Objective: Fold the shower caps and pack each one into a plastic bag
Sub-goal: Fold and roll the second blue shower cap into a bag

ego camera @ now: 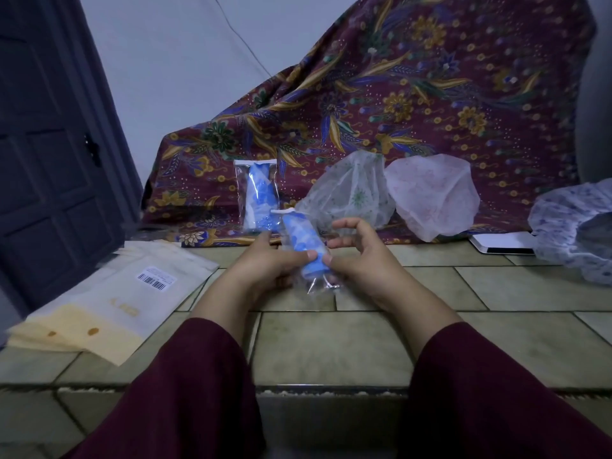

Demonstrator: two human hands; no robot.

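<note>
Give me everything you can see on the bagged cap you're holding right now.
The bagged cap is a blue shower cap with a pale pattern, rolled into a tight cylinder inside a clear plastic bag. It tilts, its white-strip end up and away, with crinkled slack bag at the near end. It is held above the tiled floor: the left hand and right hand pinch its lower part between thumbs and fingers.

We see a rolled blue shower cap (306, 248) tilted inside a clear plastic bag (319, 286); a second bagged cap (258, 197) stands upright behind, three loose caps (433, 197) lying unfolded to the right
</note>
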